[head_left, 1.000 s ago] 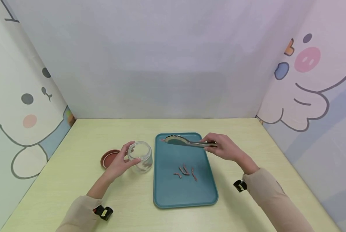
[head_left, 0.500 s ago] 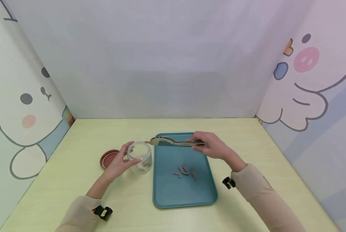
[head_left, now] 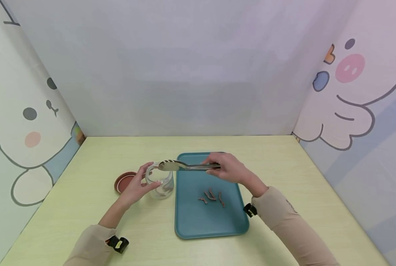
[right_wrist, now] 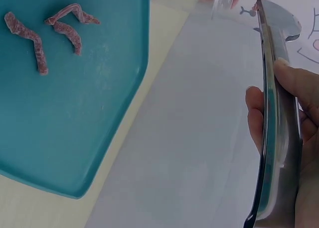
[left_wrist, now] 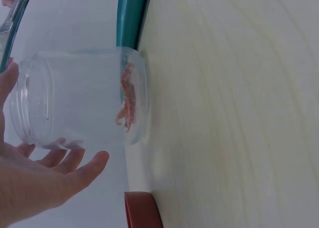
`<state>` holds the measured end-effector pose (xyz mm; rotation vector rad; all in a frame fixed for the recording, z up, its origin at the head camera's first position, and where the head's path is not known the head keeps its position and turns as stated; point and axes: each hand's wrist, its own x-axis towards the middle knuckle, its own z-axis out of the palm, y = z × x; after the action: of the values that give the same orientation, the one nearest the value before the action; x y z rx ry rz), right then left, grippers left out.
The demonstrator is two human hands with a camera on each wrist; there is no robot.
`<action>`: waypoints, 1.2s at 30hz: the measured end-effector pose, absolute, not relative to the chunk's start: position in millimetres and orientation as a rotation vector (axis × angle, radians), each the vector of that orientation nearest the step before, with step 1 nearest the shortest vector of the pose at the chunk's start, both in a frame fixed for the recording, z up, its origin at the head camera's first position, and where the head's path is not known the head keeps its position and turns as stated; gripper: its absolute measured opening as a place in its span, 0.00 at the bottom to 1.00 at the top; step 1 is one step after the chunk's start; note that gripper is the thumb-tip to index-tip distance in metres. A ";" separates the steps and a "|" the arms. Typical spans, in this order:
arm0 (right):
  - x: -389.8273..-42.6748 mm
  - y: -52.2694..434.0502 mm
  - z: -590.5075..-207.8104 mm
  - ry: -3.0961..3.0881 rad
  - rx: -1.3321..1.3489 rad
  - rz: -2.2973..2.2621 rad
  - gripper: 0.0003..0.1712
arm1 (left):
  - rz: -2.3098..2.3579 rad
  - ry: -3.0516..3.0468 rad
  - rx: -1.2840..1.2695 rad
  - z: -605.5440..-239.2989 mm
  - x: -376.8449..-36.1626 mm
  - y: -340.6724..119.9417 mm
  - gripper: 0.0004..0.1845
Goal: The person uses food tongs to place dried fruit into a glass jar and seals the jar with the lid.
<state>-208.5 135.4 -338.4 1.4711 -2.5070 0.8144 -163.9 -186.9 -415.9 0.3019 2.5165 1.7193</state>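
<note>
Moved since a second ago: my right hand (head_left: 229, 170) has carried the tongs (head_left: 184, 166) leftward, from over the far end of the tray to where their tips now sit above the mouth of the jar; my left hand has stayed put on the glass.
Left hand: I see the left hand (head_left: 134, 188) curled round the left side of the jar (head_left: 160, 180), thumb at the rim, fingers at the near wall; the left wrist view shows the fingertips against the glass.
Right hand: fingers and thumb are clamped round the shafts of the tongs, squeezing the two arms together, as the right wrist view shows edge on.
Tongs: held roughly level, spoon-shaped tips over the jar opening. I cannot tell from these views whether a strip is pinched between the tips.
Jar: clear glass, upright, lid off, just beside the tray's left edge, left of the worktop's middle. A few reddish strips (left_wrist: 127, 96) already lie at its bottom.
Tray: the teal tray (head_left: 191, 221) lies at the middle of the worktop, toward the near edge, with several strips (head_left: 212, 196) left on it.
Lid: the brown lid (head_left: 123, 181) lies flat just left of the jar.
Step in hand: I judge this the drop-off, tongs over the jar.
Next move: I think it calls for easing the squeeze so the tips part over the opening, with the jar held firm.
</note>
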 end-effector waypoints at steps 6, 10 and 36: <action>-208.5 131.4 -344.2 -2.531 1.458 0.801 0.13 | 1.727 2.503 0.302 -416.6 -164.5 -187.7 0.40; -208.1 133.6 -347.7 -2.547 1.436 0.818 0.14 | 1.737 2.499 0.306 -417.3 -164.8 -188.1 0.40; -184.8 187.2 -377.2 -2.679 1.125 0.887 0.27 | 1.723 2.522 0.315 -418.7 -164.9 -188.2 0.39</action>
<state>-184.8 187.2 -377.2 1.1254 -2.6791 0.8870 -164.9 -188.2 -418.7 0.3154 2.5218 1.7230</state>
